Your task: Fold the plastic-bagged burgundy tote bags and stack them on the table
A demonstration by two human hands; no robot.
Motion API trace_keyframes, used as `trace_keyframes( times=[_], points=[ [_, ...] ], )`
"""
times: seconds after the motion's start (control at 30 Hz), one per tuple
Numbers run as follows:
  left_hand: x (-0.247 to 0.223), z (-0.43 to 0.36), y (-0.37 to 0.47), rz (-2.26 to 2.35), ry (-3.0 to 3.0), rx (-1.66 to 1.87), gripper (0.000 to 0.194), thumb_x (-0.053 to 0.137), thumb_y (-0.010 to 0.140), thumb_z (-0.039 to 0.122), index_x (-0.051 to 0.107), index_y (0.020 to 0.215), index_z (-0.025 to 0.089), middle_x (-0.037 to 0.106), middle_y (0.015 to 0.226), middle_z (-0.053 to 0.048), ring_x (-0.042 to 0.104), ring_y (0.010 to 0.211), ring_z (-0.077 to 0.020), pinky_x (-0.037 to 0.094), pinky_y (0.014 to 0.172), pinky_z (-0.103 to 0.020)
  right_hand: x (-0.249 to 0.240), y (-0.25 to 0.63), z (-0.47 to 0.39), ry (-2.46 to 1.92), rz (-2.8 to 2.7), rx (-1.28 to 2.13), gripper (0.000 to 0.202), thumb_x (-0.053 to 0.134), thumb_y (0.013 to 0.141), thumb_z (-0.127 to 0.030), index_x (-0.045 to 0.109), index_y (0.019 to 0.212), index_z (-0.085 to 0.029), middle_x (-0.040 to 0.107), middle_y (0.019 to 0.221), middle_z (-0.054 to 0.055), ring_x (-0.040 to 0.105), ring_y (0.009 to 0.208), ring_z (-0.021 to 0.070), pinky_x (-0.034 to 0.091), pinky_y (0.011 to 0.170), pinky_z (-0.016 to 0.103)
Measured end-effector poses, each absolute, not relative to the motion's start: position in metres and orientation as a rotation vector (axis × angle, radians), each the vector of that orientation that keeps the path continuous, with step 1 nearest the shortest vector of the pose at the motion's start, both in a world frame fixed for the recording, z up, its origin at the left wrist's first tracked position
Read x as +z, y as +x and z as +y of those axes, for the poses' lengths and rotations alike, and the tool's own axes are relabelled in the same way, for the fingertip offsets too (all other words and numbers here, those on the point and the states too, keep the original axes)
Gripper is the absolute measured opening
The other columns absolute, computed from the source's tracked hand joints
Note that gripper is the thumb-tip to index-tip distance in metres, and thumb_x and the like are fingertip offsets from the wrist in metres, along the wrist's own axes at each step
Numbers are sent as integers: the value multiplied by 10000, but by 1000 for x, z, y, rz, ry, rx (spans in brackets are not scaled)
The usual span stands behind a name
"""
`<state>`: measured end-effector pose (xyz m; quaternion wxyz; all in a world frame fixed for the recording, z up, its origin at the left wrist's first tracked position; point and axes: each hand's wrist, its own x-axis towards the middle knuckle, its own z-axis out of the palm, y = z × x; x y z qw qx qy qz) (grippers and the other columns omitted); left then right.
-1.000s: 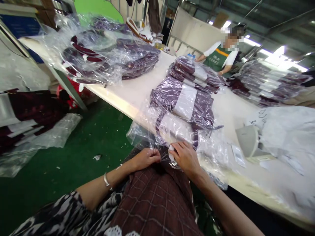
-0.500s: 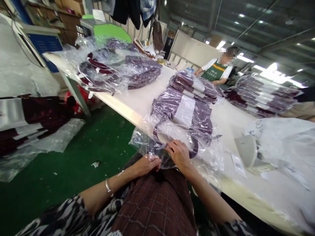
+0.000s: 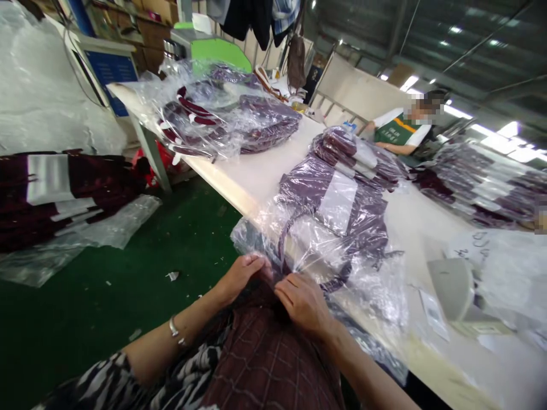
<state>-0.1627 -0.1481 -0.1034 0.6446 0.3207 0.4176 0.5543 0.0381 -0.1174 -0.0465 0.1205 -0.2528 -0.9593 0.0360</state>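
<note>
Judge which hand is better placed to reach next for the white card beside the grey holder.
The right hand, probably: like the left hand, it is at the clear plastic bag, but lies nearer the white card.

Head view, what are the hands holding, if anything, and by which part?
Left hand and right hand hold the clear plastic bag by its near end.

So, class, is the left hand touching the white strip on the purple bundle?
Apart: the head view shows the left hand lower than the white strip, with clear plastic between them.
</note>
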Motion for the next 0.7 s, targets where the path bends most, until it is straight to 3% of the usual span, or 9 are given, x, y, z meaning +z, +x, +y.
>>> trace_keyframes(
  times=[0.1, 0.2, 0.27, 0.33, 0.4, 0.47, 0.53, 0.6, 0.7],
  points=[
    [-105, -157, -179, 967, 737, 1274, 433, 770, 813, 550, 683, 968, 155, 734, 904, -68, 681, 872, -213, 529, 831, -335, -43, 39, -122, -763, -2821, 296, 275, 568, 1037, -297, 716, 811, -244, 703, 751, -12, 663, 690, 147, 488, 670, 272],
    [-107, -168, -210, 891, 665, 1353, 766, 851, 736, 567, 580, 1367, 226, 660, 1352, -141, 622, 1231, -317, 540, 951, -403, -15, 38, -113, -812, -2489, 508, 242, 567, 1038, -330, 722, 874, -243, 717, 771, -8, 678, 697, 143, 512, 668, 258],
    [-102, -171, -230, 806, 620, 1444, 970, 812, 717, 695, 449, 1513, 276, 499, 1560, -152, 493, 1402, -364, 515, 1039, -470, 2, 32, -95, -864, -2254, 462, 225, 523, 1052, -314, 729, 1001, -239, 755, 908, 27, 711, 834, 171, 553, 775, 291],
    [-90, -166, -243, 792, 578, 1501, 1041, 680, 733, 839, 385, 1558, 276, 422, 1621, -159, 452, 1440, -377, 512, 1048, -502, 5, 22, -70, -917, -2186, 301, 277, 473, 1062, -298, 701, 1198, -220, 742, 1195, 89, 681, 1135, 227, 537, 991, 390],
    [-76, -154, -247, 886, 555, 1493, 1041, 605, 776, 858, 342, 1575, 244, 446, 1602, -181, 509, 1396, -362, 539, 1000, -488, -6, 8, -48, -927, -2337, 145, 338, 477, 1051, -278, 647, 1331, -194, 639, 1422, 119, 529, 1385, 281, 415, 1164, 512],
    [-65, -138, -247, 1079, 600, 1417, 1040, 717, 778, 724, 320, 1571, 180, 598, 1449, -213, 632, 1247, -326, 568, 909, -433, -23, -6, -35, -864, -2586, 43, 330, 545, 1014, -247, 660, 1319, -194, 597, 1481, 110, 424, 1469, 319, 294, 1232, 591],
    [-60, -125, -246, 1281, 723, 1301, 1011, 807, 736, 535, 349, 1531, 112, 757, 1115, -168, 731, 967, -271, 572, 783, -365, -37, -18, -30, -800, -2751, -20, 256, 618, 968, -217, 714, 1205, -212, 672, 1379, 94, 437, 1450, 321, 217, 1259, 612],
    [-63, -118, -248, 1390, 851, 1198, 906, 776, 724, 451, 410, 1467, 85, 754, 819, -63, 717, 714, -220, 550, 677, -327, -42, -25, -28, -781, -2804, -90, 156, 674, 929, -229, 745, 1067, -214, 741, 1195, 97, 499, 1374, 309, 179, 1274, 598],
    [-74, -115, -253, 1484, 934, 1210, 801, 713, 745, 501, 470, 1391, 95, 744, 823, -53, 724, 745, -230, 560, 703, -343, -37, -26, -28, -824, -2804, -172, 99, 722, 903, -296, 745, 940, -207, 742, 1010, 98, 582, 1196, 297, 209, 1268, 563]
  ],
)
